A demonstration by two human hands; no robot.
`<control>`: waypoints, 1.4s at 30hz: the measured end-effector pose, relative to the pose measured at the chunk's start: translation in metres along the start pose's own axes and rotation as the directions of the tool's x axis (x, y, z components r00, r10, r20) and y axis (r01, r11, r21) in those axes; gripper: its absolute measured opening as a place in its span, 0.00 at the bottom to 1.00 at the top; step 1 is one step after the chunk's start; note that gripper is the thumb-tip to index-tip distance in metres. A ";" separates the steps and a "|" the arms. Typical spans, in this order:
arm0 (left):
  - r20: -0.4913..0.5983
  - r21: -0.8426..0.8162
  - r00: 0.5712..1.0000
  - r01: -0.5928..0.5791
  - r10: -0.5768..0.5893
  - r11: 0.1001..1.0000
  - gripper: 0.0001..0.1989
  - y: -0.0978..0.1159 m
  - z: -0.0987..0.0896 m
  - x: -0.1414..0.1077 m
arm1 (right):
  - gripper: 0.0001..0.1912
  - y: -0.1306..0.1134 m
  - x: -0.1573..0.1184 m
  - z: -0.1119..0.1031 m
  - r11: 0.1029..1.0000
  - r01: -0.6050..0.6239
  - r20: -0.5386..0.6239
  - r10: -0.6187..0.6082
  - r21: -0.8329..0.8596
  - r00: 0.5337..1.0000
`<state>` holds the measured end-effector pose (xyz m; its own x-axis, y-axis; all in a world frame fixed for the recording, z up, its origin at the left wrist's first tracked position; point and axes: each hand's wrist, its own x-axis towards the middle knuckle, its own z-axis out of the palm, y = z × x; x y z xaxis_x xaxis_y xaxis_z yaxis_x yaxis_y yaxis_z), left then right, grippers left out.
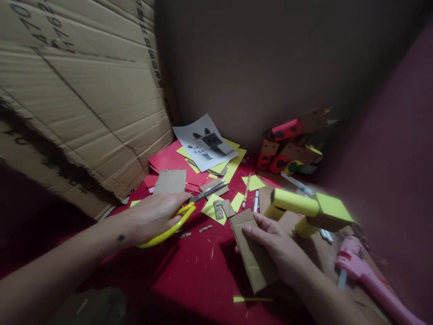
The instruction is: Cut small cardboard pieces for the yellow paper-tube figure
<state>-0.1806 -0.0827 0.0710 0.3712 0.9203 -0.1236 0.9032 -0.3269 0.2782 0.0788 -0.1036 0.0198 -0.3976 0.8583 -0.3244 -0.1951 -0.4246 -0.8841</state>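
My left hand (164, 214) is wrapped round the yellow handles of a pair of scissors (172, 228), whose metal blades point right and away over the paper scraps. In my right hand (270, 232) is a folded piece of brown cardboard (253, 257), pinched with the thumb on top; the fingers beneath are mostly hidden. Between the hands lie small cardboard bits (218, 210) on a yellow paper square (208, 205). Right of my right hand stands a yellow-covered cardboard figure (297, 201) made of tubes and a box.
A large cardboard sheet (84, 90) rises at the left. A printed sheet (206, 144) lies on red and yellow papers at the back. Red cardboard figures (286, 144) stand back right. A pink glue gun (368, 271) lies at the right, with markers (256, 201) and a pencil (246, 192) nearby.
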 end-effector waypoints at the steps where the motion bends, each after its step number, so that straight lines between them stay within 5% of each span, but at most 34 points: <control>1: 0.005 0.040 1.000 0.020 -0.020 0.999 0.11 -0.001 0.002 0.003 | 0.19 0.000 0.000 0.000 1.000 -0.001 -0.001 0.001 0.007 1.000; 6: -0.083 0.188 0.992 0.108 -0.093 0.976 0.14 -0.022 0.010 0.030 | 0.22 0.003 -0.001 -0.003 0.997 -0.073 0.008 0.072 0.035 0.997; 12: -0.194 0.371 0.978 -0.002 0.080 0.929 0.12 -0.015 0.009 0.052 | 0.12 0.001 0.000 -0.004 0.993 -0.104 0.049 0.101 0.049 0.994; 17: -0.036 0.033 0.904 -0.426 0.427 0.904 0.09 0.027 0.019 0.082 | 0.11 0.000 0.002 -0.006 0.996 -0.071 0.073 0.066 0.062 0.995; 24: -0.018 -0.036 0.901 -0.434 0.433 0.900 0.10 0.026 0.044 0.126 | 0.17 0.001 0.003 -0.004 0.997 -0.062 0.077 0.059 0.044 0.995; 29: -0.085 -0.203 0.909 -0.418 0.409 0.886 0.03 0.022 0.039 0.124 | 0.16 0.001 0.005 -0.005 0.996 -0.074 0.065 0.070 0.056 0.995; 32: -0.168 -0.324 0.933 -0.357 0.318 0.876 0.09 0.030 0.029 0.113 | 0.16 0.001 0.006 -0.006 0.995 -0.047 0.075 0.041 0.087 0.996; 35: -0.089 -0.670 0.981 -0.186 0.171 0.719 0.10 0.040 0.021 0.099 | 0.17 0.002 0.006 -0.006 0.993 -0.038 0.063 0.031 0.112 0.998; 37: 0.026 -0.796 0.980 -0.099 0.197 0.597 0.08 0.043 0.019 0.091 | 0.16 0.002 0.007 -0.006 0.992 -0.028 0.063 0.020 0.121 0.998; 42: 0.057 -0.825 0.957 -0.115 0.283 0.554 0.08 0.044 0.021 0.083 | 0.15 0.002 0.007 -0.007 0.992 -0.010 0.112 -0.005 0.126 0.994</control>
<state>-0.1057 -0.0255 0.0534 0.6231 0.7765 -0.0936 0.2796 -0.1094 0.9539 0.0817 -0.0965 0.0130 -0.4945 0.8226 -0.2808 -0.3028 -0.4658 -0.8315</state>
